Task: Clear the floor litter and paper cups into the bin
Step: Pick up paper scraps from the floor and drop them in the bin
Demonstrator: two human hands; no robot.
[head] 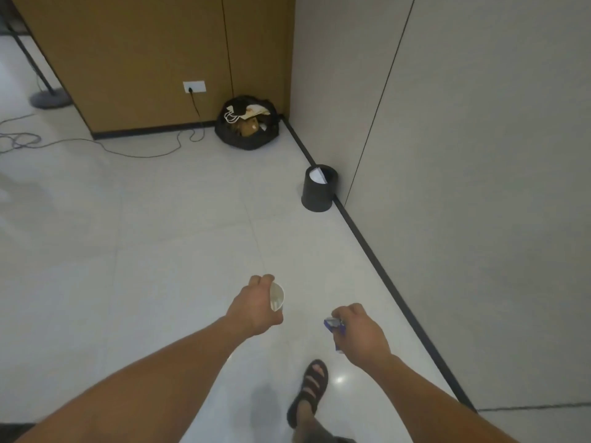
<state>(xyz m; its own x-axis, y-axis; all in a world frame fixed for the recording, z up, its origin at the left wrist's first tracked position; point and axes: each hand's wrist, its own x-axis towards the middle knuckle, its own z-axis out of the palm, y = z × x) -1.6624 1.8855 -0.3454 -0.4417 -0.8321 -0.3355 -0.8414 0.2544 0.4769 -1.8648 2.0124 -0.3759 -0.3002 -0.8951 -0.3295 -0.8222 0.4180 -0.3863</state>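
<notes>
My left hand [256,306] is closed around a white paper cup [277,296], its mouth facing right. To its right, my right hand [361,332] grips a small blue and white wrapper [334,326], partly hidden by my fingers. Both hands hang above the pale tiled floor. Further ahead, a small black bin [318,193] stands against the right wall's skirting, with white paper showing inside it.
A black rubbish bag [246,126] full of paper and packaging sits in the far corner. A cable [153,153] runs from a wall socket across the floor at left. A stand base [51,97] is at far left. My sandalled foot [311,388] is below.
</notes>
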